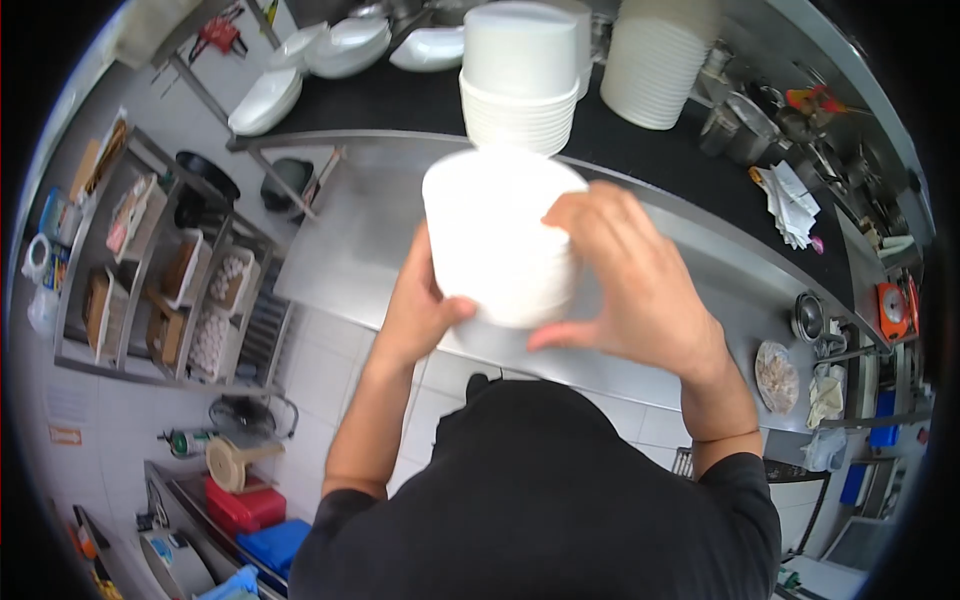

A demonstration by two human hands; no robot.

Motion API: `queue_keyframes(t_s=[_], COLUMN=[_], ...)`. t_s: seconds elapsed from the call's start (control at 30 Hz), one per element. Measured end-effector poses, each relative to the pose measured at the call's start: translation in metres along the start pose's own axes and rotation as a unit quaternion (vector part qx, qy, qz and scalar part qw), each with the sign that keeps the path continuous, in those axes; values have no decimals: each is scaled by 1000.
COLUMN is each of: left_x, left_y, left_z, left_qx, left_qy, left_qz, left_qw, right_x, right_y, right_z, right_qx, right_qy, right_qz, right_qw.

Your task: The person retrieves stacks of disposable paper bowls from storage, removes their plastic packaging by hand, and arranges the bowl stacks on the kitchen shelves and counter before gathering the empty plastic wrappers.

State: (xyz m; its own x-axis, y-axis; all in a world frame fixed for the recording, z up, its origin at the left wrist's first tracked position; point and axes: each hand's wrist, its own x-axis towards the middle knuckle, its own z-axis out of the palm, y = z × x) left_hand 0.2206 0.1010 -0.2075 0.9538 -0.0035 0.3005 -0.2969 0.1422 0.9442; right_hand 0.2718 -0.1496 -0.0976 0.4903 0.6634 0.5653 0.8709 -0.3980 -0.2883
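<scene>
In front of my chest is a stack of white round tubs (505, 235), tilted and partly washed out by bright light. My left hand (420, 310) supports it from the left, thumb on the near side and fingers hidden behind. On the right, my right hand (640, 275) curves around the stack, its fingertips against the side and its thumb low by the near end. Just beyond stands another stack of white tubs (518, 115) on the black counter. Farther right rises a tall pile of white containers (655, 65).
A steel work surface (345, 245) lies below my hands, with the raised black counter (420, 105) behind. White dishes (265, 103) sit at back left. Shelves with egg trays (210, 340) stand left. At right are folded papers (793, 205), a plastic bag (777, 377) and an orange scale (893, 310).
</scene>
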Motion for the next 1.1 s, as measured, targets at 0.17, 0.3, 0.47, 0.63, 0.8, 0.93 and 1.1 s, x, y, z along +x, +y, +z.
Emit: queue_keyframes(t_s=[0.17,0.3,0.47,0.63,0.8,0.93,1.1], left_x=[-20,-4,33,15,18,76,179], left_y=[38,67,103,99,84,84,68], left_z=[12,21,53,91,63,51,16], left_qx=[73,107,76,134,188,390,438], left_qy=[-78,-144,-254,-193,-208,41,115], left_qz=[-42,-47,3,-2,0,248,223], left_qw=[993,983,964,972,960,886,863], right_x=[-21,-56,-83,-128,-145,-145,-110], right_y=[-6,18,34,14,-18,-8,24], right_z=[-32,-35,10,32,32,43,5], right_qx=[4,138,570,520,782,802,799], right_qy=[-83,-6,259,241,234,288,397], right_qz=[13,101,243,221,269,284,199], right_qw=[996,985,741,789,511,438,406])
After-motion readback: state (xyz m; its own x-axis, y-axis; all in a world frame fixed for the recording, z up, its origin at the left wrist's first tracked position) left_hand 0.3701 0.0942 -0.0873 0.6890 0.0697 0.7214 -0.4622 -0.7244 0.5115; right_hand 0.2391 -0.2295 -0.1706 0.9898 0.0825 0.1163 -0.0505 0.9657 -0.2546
